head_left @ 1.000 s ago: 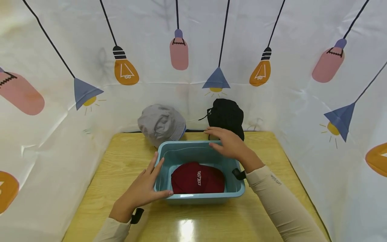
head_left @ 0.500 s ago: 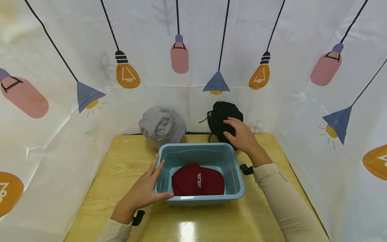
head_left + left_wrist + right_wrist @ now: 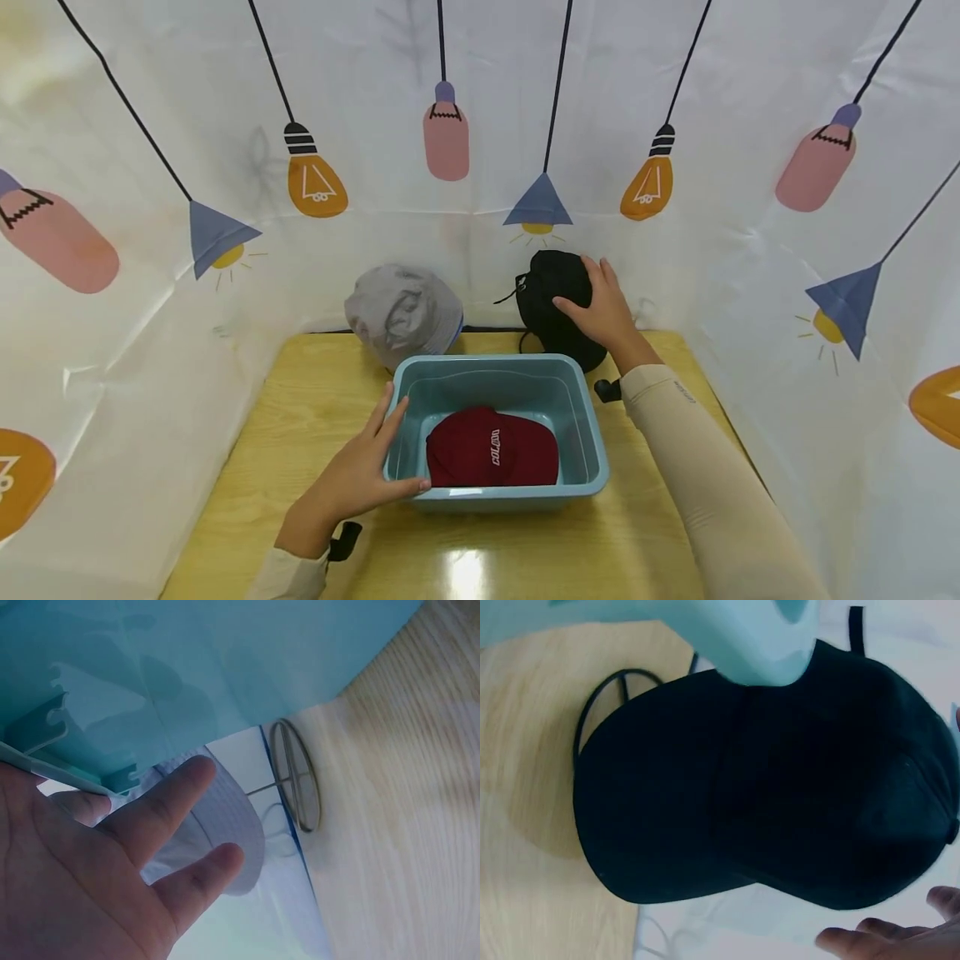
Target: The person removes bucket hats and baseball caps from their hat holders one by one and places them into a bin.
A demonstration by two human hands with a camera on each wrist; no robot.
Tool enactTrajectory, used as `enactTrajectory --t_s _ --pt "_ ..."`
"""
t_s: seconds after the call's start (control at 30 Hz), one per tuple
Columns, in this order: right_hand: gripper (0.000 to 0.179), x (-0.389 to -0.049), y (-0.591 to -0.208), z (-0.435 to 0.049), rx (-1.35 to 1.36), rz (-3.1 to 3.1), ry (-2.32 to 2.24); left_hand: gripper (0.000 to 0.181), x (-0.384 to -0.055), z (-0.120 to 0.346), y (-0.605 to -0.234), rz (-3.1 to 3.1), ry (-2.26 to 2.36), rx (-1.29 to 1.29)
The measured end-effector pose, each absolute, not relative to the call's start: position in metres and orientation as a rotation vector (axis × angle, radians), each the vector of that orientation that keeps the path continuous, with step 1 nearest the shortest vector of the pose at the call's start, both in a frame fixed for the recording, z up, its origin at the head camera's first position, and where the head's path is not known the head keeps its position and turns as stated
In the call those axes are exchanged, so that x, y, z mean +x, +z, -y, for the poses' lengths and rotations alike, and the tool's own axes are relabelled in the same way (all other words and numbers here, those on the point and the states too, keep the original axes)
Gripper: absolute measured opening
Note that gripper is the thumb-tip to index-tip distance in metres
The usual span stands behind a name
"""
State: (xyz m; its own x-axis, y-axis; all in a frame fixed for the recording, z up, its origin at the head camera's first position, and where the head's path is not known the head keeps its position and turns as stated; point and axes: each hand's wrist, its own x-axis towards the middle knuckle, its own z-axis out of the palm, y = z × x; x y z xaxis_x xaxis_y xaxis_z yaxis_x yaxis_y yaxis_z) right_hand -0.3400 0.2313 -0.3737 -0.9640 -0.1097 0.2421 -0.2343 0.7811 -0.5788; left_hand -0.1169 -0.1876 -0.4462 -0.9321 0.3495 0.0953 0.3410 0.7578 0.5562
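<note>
At the counter's far edge point(image 3: 489, 342), my spread right hand point(image 3: 609, 317) has reached the black cap point(image 3: 551, 304).
It seems graspable; left hand point(image 3: 351, 475) spread too.

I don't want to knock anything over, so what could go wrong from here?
The right hand is at the black cap. A black wire loop, probably its stand's base, shows beside the brim, so a careless pull might tip it. The brim also sits close behind the blue bin and could snag there. If the left hand pushes the bin, it might bump the grey hat.
</note>
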Motion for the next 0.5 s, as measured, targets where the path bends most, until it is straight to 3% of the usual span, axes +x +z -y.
enactTrajectory --t_s 0.5 --pt "0.100 -0.362 -0.373 -0.221 0.138 2.823 0.972 0.117 -0.116 0.185 -0.441 -2.934 0.906 0.547"
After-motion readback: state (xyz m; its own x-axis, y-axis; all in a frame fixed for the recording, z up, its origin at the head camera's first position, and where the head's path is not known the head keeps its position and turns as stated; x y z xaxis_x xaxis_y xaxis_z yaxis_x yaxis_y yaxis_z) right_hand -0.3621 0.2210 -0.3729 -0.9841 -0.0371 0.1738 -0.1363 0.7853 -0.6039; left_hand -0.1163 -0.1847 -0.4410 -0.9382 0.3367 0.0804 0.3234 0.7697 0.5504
